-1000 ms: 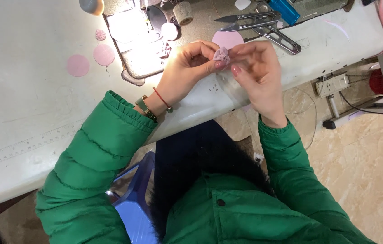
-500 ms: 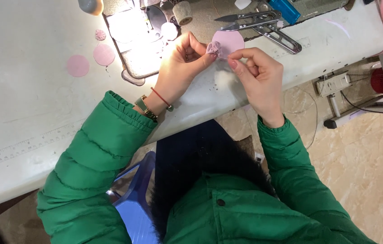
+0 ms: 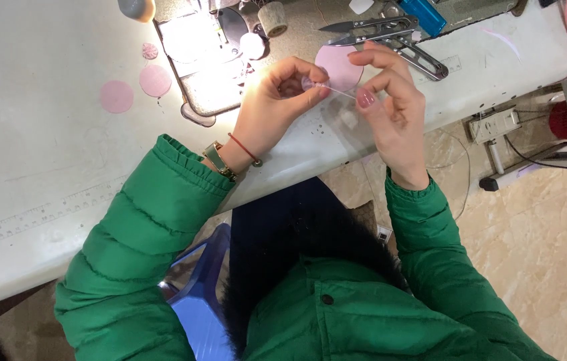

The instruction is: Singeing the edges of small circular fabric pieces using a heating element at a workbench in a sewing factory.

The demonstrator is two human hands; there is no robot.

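At a white worktable, a person's left hand pinches a small gathered pink fabric piece above the table edge; the right hand, fingers closed, draws what appears to be thread. Thread snips lie beyond.

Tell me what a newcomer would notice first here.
Two hands in green sleeves meet over the white table: the left hand pinches a small pink piece, and the right hand pulls a thread from it. Behind them lie a pink disc and snips, beside a brightly lit plate.
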